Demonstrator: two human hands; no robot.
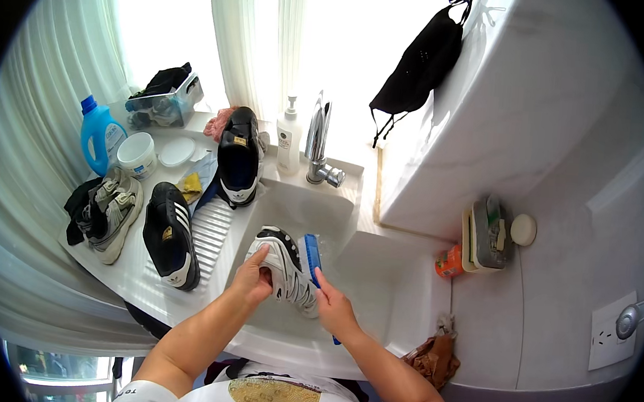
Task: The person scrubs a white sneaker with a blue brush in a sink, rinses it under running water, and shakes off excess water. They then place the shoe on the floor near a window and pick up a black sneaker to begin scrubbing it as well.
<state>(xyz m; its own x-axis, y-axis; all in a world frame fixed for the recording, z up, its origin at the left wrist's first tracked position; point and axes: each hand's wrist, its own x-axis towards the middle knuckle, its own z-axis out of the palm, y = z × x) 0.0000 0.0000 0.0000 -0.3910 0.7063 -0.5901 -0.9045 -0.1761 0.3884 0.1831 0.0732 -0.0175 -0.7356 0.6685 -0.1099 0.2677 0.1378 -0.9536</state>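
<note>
Left hand (254,280) is clamped on a white sneaker (284,268), held over the sink (377,273). Right hand (332,308) is closed around a blue brush (312,255), its bristles apparently against the shoe's side. On the counter (131,277) to the left lie two black sneakers (171,238) and a grey pair (113,211)

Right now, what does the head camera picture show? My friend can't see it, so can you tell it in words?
Over a white sink, the left hand holds a white shoe and the right hand holds a blue brush against it. On the counter to the left lie two black striped shoes, grey sneakers and a blue detergent bottle.
</note>
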